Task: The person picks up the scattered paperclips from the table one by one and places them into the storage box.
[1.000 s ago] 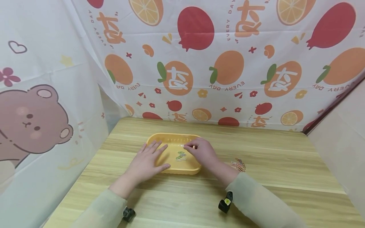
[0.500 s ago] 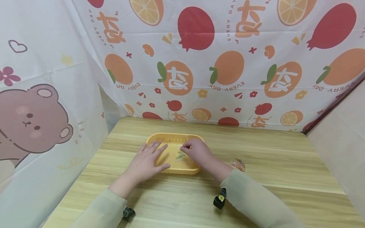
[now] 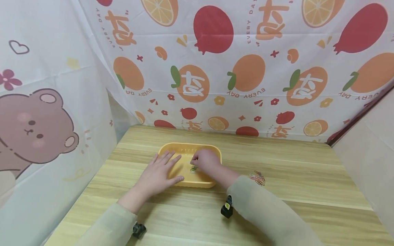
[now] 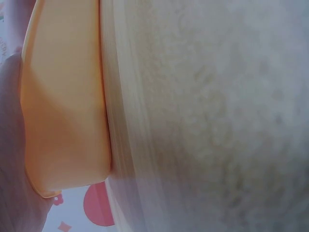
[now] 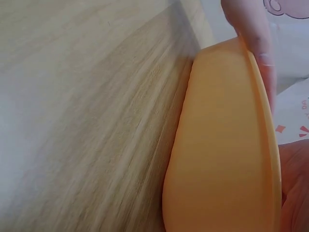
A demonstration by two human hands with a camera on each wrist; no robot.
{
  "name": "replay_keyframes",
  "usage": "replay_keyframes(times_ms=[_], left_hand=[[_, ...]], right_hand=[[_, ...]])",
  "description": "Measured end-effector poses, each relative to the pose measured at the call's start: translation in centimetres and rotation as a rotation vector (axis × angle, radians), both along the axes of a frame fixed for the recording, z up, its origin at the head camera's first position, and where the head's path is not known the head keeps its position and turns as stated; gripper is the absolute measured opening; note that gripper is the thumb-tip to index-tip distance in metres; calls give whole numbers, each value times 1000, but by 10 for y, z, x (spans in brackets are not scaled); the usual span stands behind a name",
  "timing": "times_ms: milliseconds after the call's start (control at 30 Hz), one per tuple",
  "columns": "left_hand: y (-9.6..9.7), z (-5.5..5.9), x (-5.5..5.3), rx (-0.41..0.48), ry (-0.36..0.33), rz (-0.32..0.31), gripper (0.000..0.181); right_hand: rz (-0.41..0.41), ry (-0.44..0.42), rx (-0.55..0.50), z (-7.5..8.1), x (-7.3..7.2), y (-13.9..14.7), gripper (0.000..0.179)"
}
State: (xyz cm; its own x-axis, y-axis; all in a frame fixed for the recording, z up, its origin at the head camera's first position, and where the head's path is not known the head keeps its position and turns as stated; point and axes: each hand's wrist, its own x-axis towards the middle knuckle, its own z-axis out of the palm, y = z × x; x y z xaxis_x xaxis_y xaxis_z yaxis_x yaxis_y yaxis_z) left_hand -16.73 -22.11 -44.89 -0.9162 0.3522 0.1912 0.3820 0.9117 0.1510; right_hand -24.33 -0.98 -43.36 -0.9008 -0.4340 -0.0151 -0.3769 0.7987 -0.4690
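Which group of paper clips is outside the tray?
The group on the table, right of the yellow tray; the other group lies inside it.

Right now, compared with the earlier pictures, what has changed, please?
The right hand has moved to the person's left, further over the yellow tray, and now hides part of the paper clips inside. Whether it released anything I cannot tell. The left hand, tray and clip pile on the table stayed put.

Pale wooden tabletop [image 3: 292, 164], white fruit-print backdrop [image 3: 221, 68], bear-print cloth [image 3: 40, 133] at left
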Motion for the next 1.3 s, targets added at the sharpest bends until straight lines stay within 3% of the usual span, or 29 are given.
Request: replay_keyframes(times_ms=[400,1000,1300], left_hand=[[0,1,0,-6,0,-2,88],[0,1,-1,-15,1,-3,91],[0,0,0,-16,-1,2,89]], right_hand=[[-31,-104,70,-9,-5,-14,15],[-9,-16,104,-13,-3,-14,11],[-48,-53,33,-12,-3,-14,14]])
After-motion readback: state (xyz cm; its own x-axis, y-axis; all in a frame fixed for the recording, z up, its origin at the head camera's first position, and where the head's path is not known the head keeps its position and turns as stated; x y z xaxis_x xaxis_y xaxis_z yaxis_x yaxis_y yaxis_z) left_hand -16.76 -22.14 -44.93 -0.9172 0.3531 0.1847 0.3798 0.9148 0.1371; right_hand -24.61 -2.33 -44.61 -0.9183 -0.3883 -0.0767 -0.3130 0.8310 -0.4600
